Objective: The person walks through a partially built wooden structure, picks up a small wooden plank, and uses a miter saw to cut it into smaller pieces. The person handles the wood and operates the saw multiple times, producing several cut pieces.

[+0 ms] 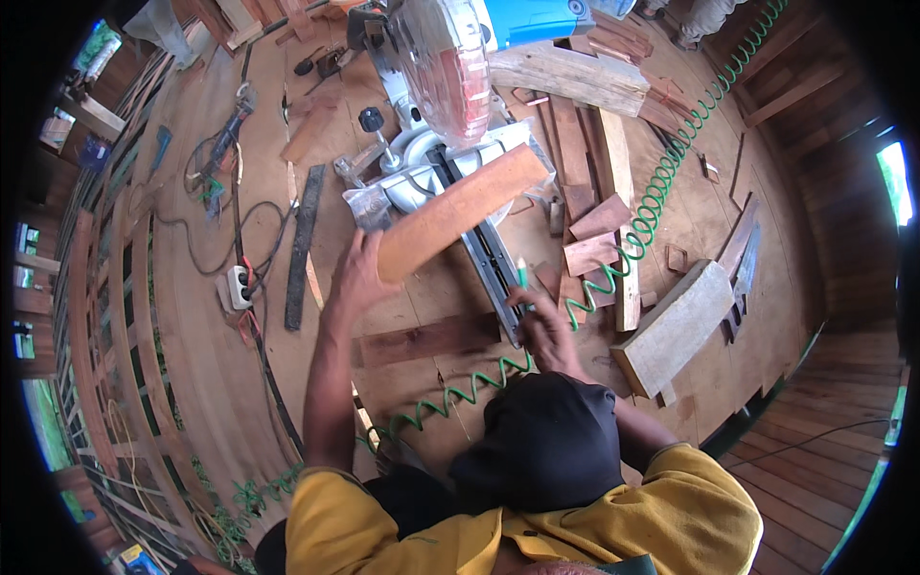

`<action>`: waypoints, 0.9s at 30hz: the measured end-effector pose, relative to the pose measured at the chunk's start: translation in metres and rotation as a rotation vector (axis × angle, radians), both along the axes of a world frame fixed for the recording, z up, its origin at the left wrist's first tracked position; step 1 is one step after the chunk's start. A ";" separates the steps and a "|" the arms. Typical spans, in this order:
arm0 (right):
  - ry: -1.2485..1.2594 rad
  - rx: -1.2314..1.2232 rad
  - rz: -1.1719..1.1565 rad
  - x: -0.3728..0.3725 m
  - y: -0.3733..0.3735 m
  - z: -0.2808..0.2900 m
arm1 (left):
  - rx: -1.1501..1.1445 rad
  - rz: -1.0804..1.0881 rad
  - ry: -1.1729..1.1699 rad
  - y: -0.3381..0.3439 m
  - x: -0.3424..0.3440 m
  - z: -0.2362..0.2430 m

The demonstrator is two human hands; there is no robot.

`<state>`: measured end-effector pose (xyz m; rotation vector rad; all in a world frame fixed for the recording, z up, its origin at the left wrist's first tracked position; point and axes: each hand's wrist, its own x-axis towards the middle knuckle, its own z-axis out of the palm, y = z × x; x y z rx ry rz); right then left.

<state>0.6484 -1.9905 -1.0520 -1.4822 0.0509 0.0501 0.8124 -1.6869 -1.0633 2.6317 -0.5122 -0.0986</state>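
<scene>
My left hand [358,273] grips the near left end of a reddish-brown wooden board [462,209]. The board lies slanted across the base of a miter saw [417,182], its far end up against the silver fence. Above it, the saw's round blade [443,72] sits raised behind its guard. Between the fingers of my right hand [547,331] is a slim green pencil [521,274], pale tip pointing up and away from me. That hand hovers beside the saw's dark slotted arm [494,273], to the right of the board.
A coiled green air hose [652,196] runs down the right side and across in front of me. Offcuts [596,218] and a thick plank [676,326] lie at right, near a handsaw [746,268]. At left are a power strip [233,287], cables and a dark strip [306,247].
</scene>
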 end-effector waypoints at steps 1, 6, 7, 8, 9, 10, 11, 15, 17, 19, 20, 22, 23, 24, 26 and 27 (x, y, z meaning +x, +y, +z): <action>-0.031 0.013 -0.042 -0.002 -0.010 0.035 | -0.033 -0.015 0.011 0.000 0.016 -0.003; -0.587 0.059 -0.356 0.001 -0.023 0.170 | -0.016 -0.046 -0.156 0.014 0.077 -0.047; -0.701 0.064 -0.407 0.000 -0.023 0.188 | -0.002 -0.038 -0.195 0.018 0.083 -0.054; -0.830 0.096 -0.409 -0.001 -0.023 0.204 | 0.013 -0.030 -0.227 0.017 0.084 -0.058; -0.949 0.138 -0.381 0.002 -0.023 0.219 | 0.022 -0.012 -0.274 0.018 0.082 -0.063; -1.058 0.168 -0.337 0.003 -0.020 0.236 | 0.012 -0.005 -0.320 0.011 0.078 -0.066; -1.143 0.204 -0.298 0.004 -0.019 0.240 | 0.025 0.018 -0.361 0.010 0.071 -0.069; -1.370 0.213 -0.306 -0.004 -0.007 0.254 | -0.004 0.135 -0.582 -0.043 0.049 -0.071; -1.337 0.209 -0.255 -0.012 -0.006 0.257 | -0.012 0.098 -0.606 -0.059 0.050 -0.072; -1.286 0.240 -0.197 -0.019 -0.010 0.256 | -0.028 0.179 -0.559 -0.056 0.051 -0.086; -1.272 0.253 -0.168 -0.022 -0.009 0.257 | -0.050 0.216 -0.544 -0.056 0.054 -0.089; -1.254 0.258 -0.137 -0.027 -0.009 0.261 | -0.072 0.285 -0.523 -0.057 0.058 -0.091; -1.248 0.252 -0.125 -0.030 -0.009 0.263 | -0.090 0.310 -0.510 -0.061 0.061 -0.091; -1.246 0.254 -0.107 -0.031 -0.007 0.264 | -0.099 0.337 -0.494 -0.061 0.064 -0.090; -1.225 0.241 -0.087 -0.033 -0.007 0.269 | -0.108 0.318 -0.513 -0.061 0.068 -0.093; -1.215 0.233 -0.080 -0.034 -0.008 0.270 | -0.110 0.311 -0.522 -0.060 0.070 -0.095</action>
